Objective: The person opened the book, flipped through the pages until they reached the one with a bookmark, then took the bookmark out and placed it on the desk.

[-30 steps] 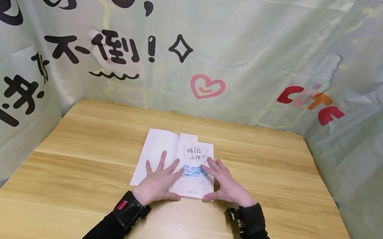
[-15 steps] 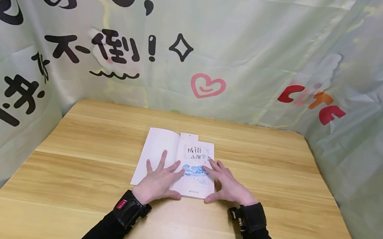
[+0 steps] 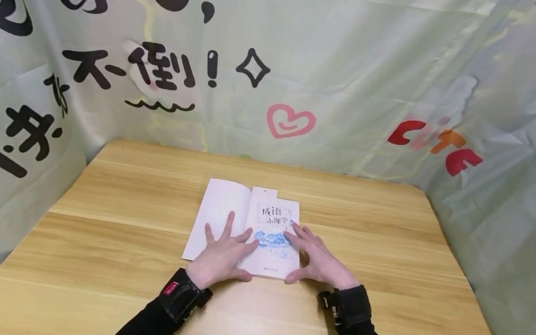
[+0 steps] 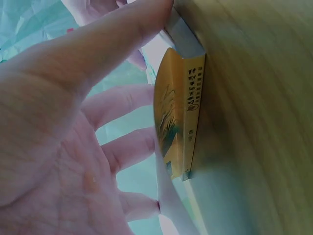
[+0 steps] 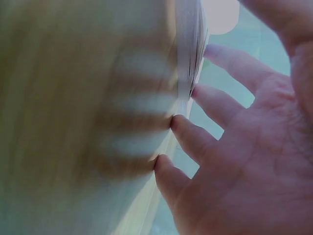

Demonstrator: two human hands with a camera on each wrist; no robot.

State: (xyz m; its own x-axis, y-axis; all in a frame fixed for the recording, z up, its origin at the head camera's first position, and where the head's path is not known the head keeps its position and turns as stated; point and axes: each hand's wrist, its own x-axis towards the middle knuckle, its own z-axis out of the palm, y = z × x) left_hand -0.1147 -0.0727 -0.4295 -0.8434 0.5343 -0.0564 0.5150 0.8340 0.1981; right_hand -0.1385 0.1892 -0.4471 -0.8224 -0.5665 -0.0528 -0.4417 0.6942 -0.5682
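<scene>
An open paperback book (image 3: 271,261) lies on the wooden table, its title page with blue artwork to the right and a blank white inner cover (image 3: 222,201) to the left. My left hand (image 3: 222,254) spreads its fingers across the fold, fingertips resting on the inner cover and title page, thumb at the bottom edge. At the book's right side, my right hand (image 3: 324,263) touches the page edge and the lower right corner with relaxed fingers. The left wrist view shows the orange spine (image 4: 193,112); thick page edges (image 5: 188,44) appear in the right wrist view.
A white card tab (image 3: 264,192) sticks out above the book's top edge. The wooden table (image 3: 142,188) extends around it on all sides. Behind and beside it hangs a pale green printed cloth (image 3: 353,63) with lettering and a pink heart.
Almost nothing differs. The right hand has shifted very slightly rightward along the book's edge; the book and left hand stay in place.
</scene>
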